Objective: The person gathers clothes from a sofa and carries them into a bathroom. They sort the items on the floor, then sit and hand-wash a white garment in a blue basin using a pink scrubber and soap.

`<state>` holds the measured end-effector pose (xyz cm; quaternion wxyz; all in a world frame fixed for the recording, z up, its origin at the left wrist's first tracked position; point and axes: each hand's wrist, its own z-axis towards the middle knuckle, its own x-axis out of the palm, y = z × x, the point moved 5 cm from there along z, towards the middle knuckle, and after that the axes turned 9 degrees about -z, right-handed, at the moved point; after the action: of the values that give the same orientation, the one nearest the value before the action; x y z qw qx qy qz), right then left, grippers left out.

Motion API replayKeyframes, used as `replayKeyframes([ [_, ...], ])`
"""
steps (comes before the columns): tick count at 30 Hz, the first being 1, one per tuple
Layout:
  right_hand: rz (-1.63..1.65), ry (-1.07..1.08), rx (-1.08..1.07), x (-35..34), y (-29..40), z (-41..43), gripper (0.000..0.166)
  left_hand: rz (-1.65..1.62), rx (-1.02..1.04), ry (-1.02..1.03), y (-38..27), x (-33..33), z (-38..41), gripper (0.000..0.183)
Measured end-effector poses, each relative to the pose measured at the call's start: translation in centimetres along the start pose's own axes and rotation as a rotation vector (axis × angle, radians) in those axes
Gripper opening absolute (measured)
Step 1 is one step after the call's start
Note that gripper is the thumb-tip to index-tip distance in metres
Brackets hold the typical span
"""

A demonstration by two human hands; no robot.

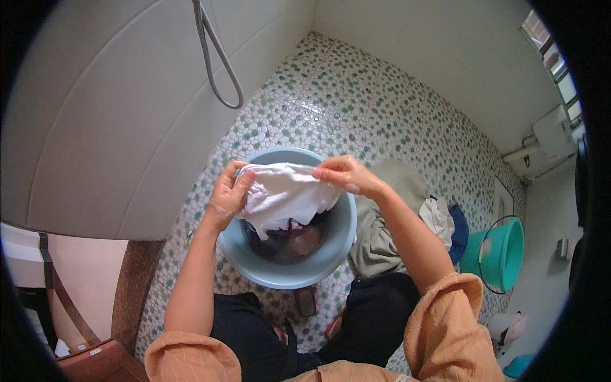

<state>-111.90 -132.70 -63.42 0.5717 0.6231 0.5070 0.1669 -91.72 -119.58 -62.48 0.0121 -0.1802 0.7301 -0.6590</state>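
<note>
A wet white cloth garment (286, 196) is stretched between my two hands above a light blue plastic basin (286, 281). My left hand (229, 193) grips its left end, thumb on top, with some suds at the wrist. Its upper right edge is pinched by my right hand (346, 176), which also has suds on it. The lower part of the garment hangs into the basin. Below it, dark water (272, 246) and dark reddish cloth show; how much lies under the surface is hidden.
A pile of grey-green clothes (377, 238) lies on the pebble-patterned floor right of the basin, with white and blue cloth beside it. Further right is a teal bucket (513, 253). A scrub brush (305, 301) lies below the basin. A shower hose (215, 62) hangs at the upper left.
</note>
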Motion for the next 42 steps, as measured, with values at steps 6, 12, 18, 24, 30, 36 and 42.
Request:
replayKeyframes([
  [6,0.253,-0.311,-0.202,-2.1,1.2,0.1,0.029,0.131,-0.016,0.077,-1.9,0.9,-0.6,0.026],
  [12,0.106,-0.17,-0.189,-2.3,2.0,-1.0,0.023,0.06,-0.02,0.076,-2.4,-0.7,-0.9,0.04],
  [18,0.068,-0.219,-0.316,-1.9,3.4,-1.4,0.014,0.149,0.16,0.069,-2.7,-1.3,-0.5,0.039],
  [24,0.002,-0.003,-0.231,-1.1,4.0,-1.0,0.023,0.63,0.006,0.034,-3.2,-0.4,-0.6,0.019],
  [30,0.552,0.176,-0.14,1.0,3.9,-1.0,0.019,-0.152,-0.028,0.216,-2.1,-0.2,-0.8,0.023],
  [36,0.522,-0.054,-0.123,1.6,3.9,0.1,0.022,-0.071,-0.003,-0.021,-0.7,-1.1,-0.1,0.009],
  [42,-0.198,-0.549,-0.345,9.0,6.8,0.3,0.02,-0.535,-0.207,-0.125,5.6,3.4,1.0,0.027],
])
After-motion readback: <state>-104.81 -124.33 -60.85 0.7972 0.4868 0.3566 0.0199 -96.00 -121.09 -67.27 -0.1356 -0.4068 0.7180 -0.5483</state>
